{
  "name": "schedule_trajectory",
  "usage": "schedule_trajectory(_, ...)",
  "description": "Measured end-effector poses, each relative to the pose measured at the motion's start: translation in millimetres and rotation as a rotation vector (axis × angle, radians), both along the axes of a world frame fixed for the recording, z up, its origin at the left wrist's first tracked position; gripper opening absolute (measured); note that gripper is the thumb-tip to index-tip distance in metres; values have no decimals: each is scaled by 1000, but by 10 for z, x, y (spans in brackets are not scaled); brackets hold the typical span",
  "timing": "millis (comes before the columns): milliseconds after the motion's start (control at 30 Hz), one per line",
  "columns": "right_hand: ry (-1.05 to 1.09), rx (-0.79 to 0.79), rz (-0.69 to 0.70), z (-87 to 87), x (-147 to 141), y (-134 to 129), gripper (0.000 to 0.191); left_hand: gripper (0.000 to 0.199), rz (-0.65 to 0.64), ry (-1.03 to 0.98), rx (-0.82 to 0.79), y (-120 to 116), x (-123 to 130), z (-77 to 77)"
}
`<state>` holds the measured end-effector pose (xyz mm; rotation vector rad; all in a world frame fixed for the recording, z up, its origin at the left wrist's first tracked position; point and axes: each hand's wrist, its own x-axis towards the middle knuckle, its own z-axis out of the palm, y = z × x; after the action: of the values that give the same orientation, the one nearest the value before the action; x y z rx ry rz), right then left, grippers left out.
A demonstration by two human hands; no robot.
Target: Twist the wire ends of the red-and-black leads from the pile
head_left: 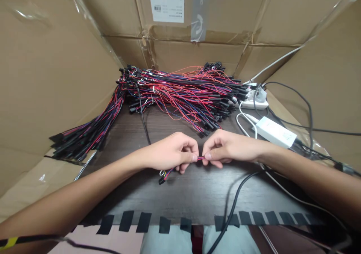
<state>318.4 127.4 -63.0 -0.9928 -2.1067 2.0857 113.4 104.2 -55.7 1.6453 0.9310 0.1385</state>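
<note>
Above the middle of the dark table, my left hand (182,152) and my right hand (218,148) pinch one thin wire harness (200,157) between thumbs and fingertips, a short gap apart. Red, blue and black strands show in that gap. Out of my left hand, toward the lower left, hangs the harness's end with a black connector (161,180) and a small white loop beside it. The part of the harness inside my right hand is hidden. Just beyond my hands lies a large pile of similar red, blue and black harnesses (180,90).
Another bundle of harnesses (87,130) lies at the left. On the right are a white power strip (255,100), a white adapter (273,132) and trailing cables. Black tape pieces (143,222) line the front table edge (197,218). Cardboard walls (50,77) enclose the sides and back.
</note>
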Motion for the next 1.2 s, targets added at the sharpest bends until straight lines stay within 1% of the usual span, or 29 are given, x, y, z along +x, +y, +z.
schedule_trajectory(167,-2,11,-45,-44,3,6,14,9,40,-43,-54,-6,14,-26)
schedule_trajectory(300,-3,58,-67,-60,-6,-11,11,10,77,10,-62,-33,36,-50)
schedule_trajectory(500,-9,84,-66,-70,-21,-39,13,13,92,45,-29,-65,62,-85)
schedule_trajectory(700,7,80,-49,-77,-18,-24,15,13,117,49,-5,-68,75,-74)
schedule_trajectory(867,3,83,-43,-79,-22,-29,16,12,108,57,-5,-71,76,-67)
schedule_trajectory(1000,2,54,-39,-66,-24,-34,20,11,84,60,-12,-70,69,-51)
schedule_trajectory(1200,-14,-83,-11,-30,-24,-3,13,10,49,54,-27,-56,47,-43)
